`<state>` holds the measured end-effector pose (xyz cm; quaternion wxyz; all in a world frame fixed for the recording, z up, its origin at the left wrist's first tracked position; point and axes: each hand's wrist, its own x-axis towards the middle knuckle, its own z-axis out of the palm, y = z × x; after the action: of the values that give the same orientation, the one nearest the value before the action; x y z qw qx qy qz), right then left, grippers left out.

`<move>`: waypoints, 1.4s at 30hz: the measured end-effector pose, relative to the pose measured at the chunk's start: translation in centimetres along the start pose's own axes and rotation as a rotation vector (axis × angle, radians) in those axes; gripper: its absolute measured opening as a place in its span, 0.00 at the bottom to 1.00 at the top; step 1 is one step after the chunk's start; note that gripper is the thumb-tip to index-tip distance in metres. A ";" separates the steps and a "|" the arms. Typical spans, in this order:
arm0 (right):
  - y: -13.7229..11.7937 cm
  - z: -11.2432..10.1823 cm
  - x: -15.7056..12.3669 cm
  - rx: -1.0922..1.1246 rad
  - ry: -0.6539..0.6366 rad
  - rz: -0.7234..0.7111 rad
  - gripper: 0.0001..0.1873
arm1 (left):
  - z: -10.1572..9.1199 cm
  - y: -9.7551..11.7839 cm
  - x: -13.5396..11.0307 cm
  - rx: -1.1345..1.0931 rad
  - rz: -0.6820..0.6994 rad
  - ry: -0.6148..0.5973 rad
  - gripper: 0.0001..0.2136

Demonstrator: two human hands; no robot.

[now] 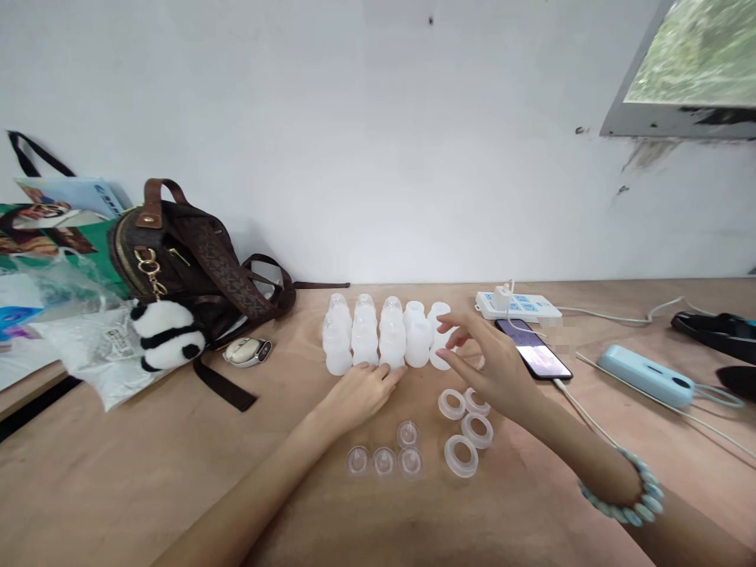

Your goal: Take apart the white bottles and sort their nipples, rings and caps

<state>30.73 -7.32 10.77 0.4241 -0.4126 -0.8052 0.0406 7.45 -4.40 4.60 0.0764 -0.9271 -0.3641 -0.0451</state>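
Small white translucent bottles (365,342) stand upright in two close rows; those on the left wear clear domed tops. At the foot of the front row lies my left hand (360,391), its fingers slightly bent and touching the bottles or just short of them, gripping nothing visible. My right hand (485,358) is beside the rightmost white bottle (438,356), which shows no clear top. Its thumb and fingers are apart; whether a fingertip touches that bottle I cannot tell. Nearer me lie several clear teat-shaped pieces (383,461) and several translucent rings (461,456), one partly behind my right hand.
On the left are a brown backpack (183,252) with a panda plush (167,336), a plastic bag (98,354) and a beige mouse-like device (246,351). To the right lie a power strip (537,307), a charging phone (535,350), a light-blue device (645,376) and cables.
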 end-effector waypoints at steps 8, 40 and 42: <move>1.8 -1.1 -2.5 -0.046 0.022 0.053 0.07 | -0.5 0.7 0.8 -0.086 -0.078 -0.019 0.17; 2.7 1.6 -4.8 -0.129 -0.267 0.038 0.10 | -4.0 -2.4 -4.1 -1.026 -0.059 -0.499 0.09; 2.3 1.8 -4.8 -0.040 -0.220 0.085 0.11 | -4.7 -2.3 -4.0 -1.124 -0.118 -0.440 0.08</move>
<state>32.37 -8.63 5.54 0.3228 -0.4478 -0.8292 0.0877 2.81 -6.24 8.90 -0.5047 -0.7913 -0.3426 -0.0419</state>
